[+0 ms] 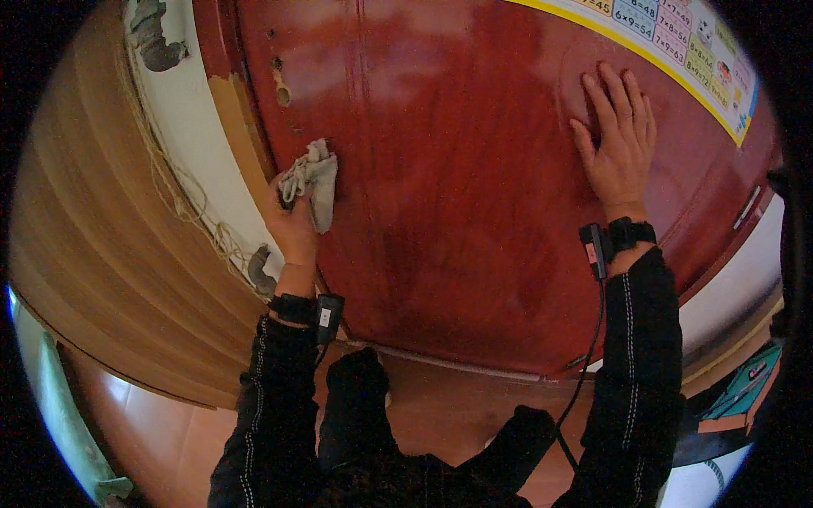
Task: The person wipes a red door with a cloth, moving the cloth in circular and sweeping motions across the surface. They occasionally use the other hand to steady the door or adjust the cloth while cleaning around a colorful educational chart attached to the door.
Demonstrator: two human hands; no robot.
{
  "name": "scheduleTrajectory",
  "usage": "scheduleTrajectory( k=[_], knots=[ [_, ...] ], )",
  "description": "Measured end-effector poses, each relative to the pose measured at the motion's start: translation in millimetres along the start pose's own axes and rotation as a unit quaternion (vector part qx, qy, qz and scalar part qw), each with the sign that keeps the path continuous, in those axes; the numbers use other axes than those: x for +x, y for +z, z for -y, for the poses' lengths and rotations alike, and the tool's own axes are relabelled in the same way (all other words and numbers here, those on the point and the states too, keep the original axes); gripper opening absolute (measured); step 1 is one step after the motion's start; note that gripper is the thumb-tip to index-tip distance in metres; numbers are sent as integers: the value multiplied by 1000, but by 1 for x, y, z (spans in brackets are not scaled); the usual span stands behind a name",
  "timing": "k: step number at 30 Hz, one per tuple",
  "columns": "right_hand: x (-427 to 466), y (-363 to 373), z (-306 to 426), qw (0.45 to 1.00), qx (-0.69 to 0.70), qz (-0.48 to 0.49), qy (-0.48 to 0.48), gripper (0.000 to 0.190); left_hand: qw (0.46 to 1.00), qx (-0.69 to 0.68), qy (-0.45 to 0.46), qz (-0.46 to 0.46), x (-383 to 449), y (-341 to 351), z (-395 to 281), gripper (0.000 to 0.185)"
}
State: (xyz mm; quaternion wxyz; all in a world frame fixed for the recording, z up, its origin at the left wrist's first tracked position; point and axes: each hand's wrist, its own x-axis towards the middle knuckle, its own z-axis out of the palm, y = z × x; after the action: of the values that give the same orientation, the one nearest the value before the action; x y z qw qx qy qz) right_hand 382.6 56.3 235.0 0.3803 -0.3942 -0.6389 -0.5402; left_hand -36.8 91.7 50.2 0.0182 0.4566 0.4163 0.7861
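A crumpled light grey cloth (321, 184) is gripped in my left hand (293, 216), close to the left edge of a dark red door (457, 190). Above that hand the door has several holes, the largest an oblong one (282, 92) with bare wood around it. My right hand (619, 140) rests on the door's upper right part with its fingers spread and nothing held. It is just below and left of a multiplication table poster (673, 44) with a yellow border. Both wrists wear black straps with small black devices.
Left of the door are a bare tan strip of its frame (238, 127), white wall, loose string (222, 238) and a wood-grain panel (114, 209). My knees are bent near the door's lower edge, above reddish floor tiles (432, 406). A green and orange object (740, 394) lies at lower right.
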Motion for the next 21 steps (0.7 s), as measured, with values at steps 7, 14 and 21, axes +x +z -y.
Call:
scheduleTrajectory(
  k=[7, 14, 21],
  knots=[
    [1, 3, 0, 1000, 4, 5, 1, 58, 994, 112, -2, 20, -12, 9, -19, 42],
    [0, 3, 1, 1000, -10, -3, 3, 51, 947, 259, 188, -11, -34, 35, -26, 66],
    [1, 2, 2, 1000, -6, -6, 8, 52, 964, 242, 97, 46, -7, 11, 2, 65]
  ],
)
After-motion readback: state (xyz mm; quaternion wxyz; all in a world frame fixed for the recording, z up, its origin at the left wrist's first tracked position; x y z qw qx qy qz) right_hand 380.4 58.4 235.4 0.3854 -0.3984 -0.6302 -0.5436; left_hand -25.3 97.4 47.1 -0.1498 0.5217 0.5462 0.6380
